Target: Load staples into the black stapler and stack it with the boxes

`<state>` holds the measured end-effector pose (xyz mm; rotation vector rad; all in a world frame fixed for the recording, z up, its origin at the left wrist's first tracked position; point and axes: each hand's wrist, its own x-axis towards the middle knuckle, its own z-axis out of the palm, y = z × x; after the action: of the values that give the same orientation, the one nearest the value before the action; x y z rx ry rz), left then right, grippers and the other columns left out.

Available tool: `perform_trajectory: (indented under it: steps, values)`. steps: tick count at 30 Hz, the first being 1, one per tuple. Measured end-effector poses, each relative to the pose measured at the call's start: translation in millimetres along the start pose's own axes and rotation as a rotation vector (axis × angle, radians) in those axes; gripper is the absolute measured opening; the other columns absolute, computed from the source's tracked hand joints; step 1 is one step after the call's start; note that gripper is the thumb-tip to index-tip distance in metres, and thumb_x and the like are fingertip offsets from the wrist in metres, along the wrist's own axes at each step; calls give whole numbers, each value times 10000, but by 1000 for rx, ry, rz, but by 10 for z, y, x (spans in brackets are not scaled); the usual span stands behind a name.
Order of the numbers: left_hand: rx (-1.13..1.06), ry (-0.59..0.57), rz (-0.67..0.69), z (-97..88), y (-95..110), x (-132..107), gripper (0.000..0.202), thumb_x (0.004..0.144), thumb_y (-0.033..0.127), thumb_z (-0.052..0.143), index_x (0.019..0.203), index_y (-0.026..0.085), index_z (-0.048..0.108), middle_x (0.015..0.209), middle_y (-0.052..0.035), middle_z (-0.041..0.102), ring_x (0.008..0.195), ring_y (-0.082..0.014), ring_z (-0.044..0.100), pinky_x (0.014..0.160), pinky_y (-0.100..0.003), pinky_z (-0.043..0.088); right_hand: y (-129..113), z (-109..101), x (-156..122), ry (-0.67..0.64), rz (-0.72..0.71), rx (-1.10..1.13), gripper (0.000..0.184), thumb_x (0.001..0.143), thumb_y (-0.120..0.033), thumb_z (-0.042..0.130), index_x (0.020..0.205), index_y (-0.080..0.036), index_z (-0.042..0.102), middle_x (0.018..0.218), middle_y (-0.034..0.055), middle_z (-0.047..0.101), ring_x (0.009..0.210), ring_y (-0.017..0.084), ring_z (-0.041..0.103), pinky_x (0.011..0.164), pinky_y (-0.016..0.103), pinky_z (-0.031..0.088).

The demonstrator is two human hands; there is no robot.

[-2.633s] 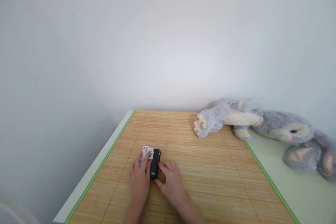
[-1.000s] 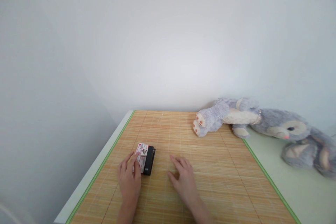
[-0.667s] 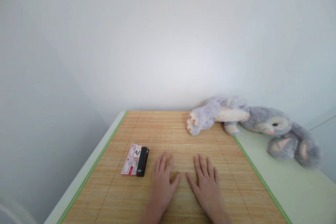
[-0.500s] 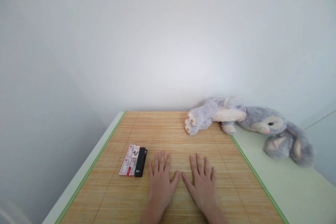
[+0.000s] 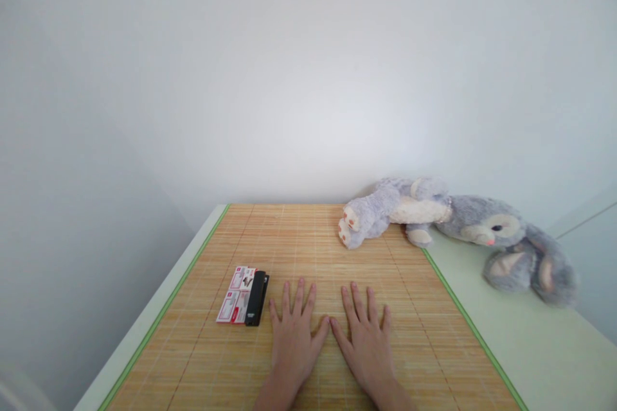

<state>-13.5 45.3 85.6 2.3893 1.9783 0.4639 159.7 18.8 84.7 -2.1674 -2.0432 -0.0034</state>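
Palm down on a bamboo mat (image 5: pixel 289 237), my left hand (image 5: pixel 293 337) lies flat with its fingers spread. My right hand (image 5: pixel 367 343) rests the same way beside it, and the two thumb tips meet or nearly meet. Neither hand holds anything. Just left of my left hand lies a black stapler (image 5: pixel 256 298). Against its left side are small red-and-white printed boxes (image 5: pixel 236 295), one of them with a stapler picture.
A grey plush rabbit (image 5: pixel 414 209) lies on its side across the mat's back right corner and the pale tabletop (image 5: pixel 530 340). Behind the table stands a white wall (image 5: pixel 308 77). Green edging (image 5: pixel 470 321) runs along the mat's sides.
My right hand has shifted slightly left, so the gap between the thumbs has closed or almost closed. The stapler, the boxes and the plush rabbit lie as before.
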Motion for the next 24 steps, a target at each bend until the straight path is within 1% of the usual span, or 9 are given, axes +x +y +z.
perform_trajectory:
  steps: [7, 15, 19, 24]
  values:
    - [-34, 26, 13, -25, 0, -3, 716, 953, 499, 533, 1605, 403, 251, 1693, 2, 269, 1580, -398, 108, 1213, -729, 93, 7, 0, 2, 4, -1, 12, 714, 1009, -648, 344, 1632, -334, 192, 1716, 7, 127, 1584, 396, 18, 1202, 734, 4]
    - [-29, 23, 15, -8, -3, -6, 703, 958, 502, 517, 1604, 409, 256, 1700, 15, 242, 1579, -399, 111, 1209, -738, 81, 5, 20, 1, 11, 2, 32, 706, 1008, -649, 345, 1628, -338, 213, 1715, 5, 143, 1585, 394, 13, 1202, 733, -8]
    - [-21, 28, 12, -12, 2, -6, 714, 956, 499, 525, 1608, 390, 255, 1697, 2, 258, 1578, -406, 100, 1208, -738, 83, -4, 5, 1, 5, 4, 24, 713, 1008, -647, 342, 1630, -329, 203, 1717, 9, 130, 1585, 392, 14, 1202, 730, -12]
    - [-24, 30, 7, -19, 5, -4, 725, 950, 495, 538, 1607, 403, 246, 1696, 9, 260, 1580, -396, 99, 1213, -729, 91, -5, 5, -1, 1, 3, 8, 712, 1007, -654, 338, 1630, -337, 201, 1716, -1, 131, 1585, 389, 19, 1206, 723, -7]
